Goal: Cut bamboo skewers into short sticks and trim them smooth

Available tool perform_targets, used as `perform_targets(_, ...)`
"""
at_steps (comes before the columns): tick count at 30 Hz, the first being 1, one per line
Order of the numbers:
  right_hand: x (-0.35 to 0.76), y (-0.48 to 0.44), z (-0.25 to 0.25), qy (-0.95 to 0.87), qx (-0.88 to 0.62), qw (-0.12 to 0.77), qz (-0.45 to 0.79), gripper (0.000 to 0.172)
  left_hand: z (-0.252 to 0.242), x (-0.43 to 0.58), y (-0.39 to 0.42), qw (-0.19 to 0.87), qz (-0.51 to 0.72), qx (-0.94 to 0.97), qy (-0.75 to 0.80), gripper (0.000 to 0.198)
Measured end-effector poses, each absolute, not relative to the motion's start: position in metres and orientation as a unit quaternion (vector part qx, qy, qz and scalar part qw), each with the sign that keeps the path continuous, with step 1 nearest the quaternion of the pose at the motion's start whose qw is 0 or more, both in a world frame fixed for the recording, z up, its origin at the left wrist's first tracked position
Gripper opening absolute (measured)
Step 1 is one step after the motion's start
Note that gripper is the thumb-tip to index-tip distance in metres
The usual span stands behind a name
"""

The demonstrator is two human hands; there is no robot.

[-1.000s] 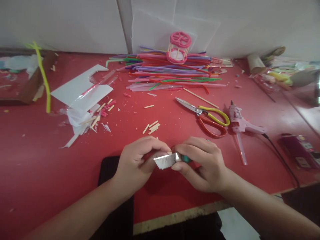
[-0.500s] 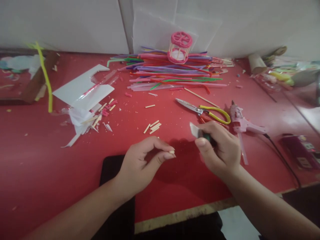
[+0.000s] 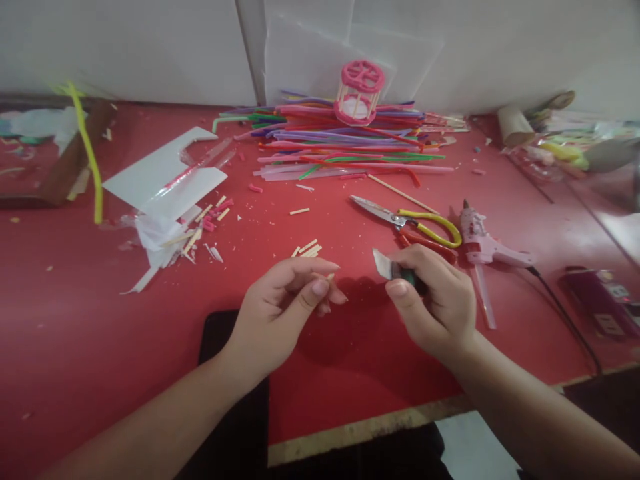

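Between the thumb and fingers of my left hand [image 3: 275,313] is a short wooden stick piece [image 3: 331,277], only its tip showing. My right hand [image 3: 443,300] grips a small knife with a broad pale blade [image 3: 383,264] and a dark green handle, mostly hidden by the fingers. The blade points up and left, apart from my left hand. Just behind my left fingertips lie several cut stick pieces [image 3: 309,249], partly covered by the hand. One more stick piece [image 3: 299,211] lies farther back on the red table [image 3: 320,400].
Yellow-and-red-handled scissors [image 3: 390,215] and a pink glue gun [image 3: 475,240] lie at right. A pink cage-like ornament [image 3: 361,92] stands on coloured pipe cleaners [image 3: 345,141]. At left are white cut card [image 3: 160,177] and scraps. A black flat object [image 3: 220,327] is under my left arm.
My left hand has risen slightly and its fingers have shifted around the stick piece, now covering part of the pile behind. My right hand and the knife moved slightly left.
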State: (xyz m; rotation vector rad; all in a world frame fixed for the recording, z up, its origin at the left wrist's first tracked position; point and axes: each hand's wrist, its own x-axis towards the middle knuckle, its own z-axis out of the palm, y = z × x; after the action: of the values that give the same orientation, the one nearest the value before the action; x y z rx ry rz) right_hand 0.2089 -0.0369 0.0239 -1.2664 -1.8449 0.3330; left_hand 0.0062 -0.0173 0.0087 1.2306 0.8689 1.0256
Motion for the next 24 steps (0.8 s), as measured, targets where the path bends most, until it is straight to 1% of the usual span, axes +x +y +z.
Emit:
perform_targets(4,0.208,-0.036,0.023,-0.74,-0.503,0.427,0.133,0.012,0.009,0.006,-0.017,0.637,0.44,0.506,0.381,0.008)
perform_targets(8,0.208,-0.036,0.021,-0.75,-0.491,0.422,0.134,0.012,0.009,0.006,-0.016,0.642,0.428,0.488,0.409,0.021)
perform_targets(10,0.207,-0.036,0.019,-0.762,-0.48,0.412,0.139,0.012,0.008,0.006,-0.016,0.622,0.426,0.504,0.421,0.022)
perform_targets(14,0.204,-0.038,0.016,-0.793,-0.45,0.385,0.141,0.014,0.008,0.005,-0.017,0.561,0.426,0.563,0.432,0.005)
perform_targets(19,0.199,-0.041,0.011,-0.821,-0.426,0.362,0.119,0.018,0.009,0.005,-0.018,0.544,0.421,0.591,0.421,0.015)
perform_targets(24,0.198,-0.041,0.01,-0.82,-0.429,0.361,0.11,0.021,0.009,0.003,-0.018,0.505,0.411,0.639,0.41,0.016)
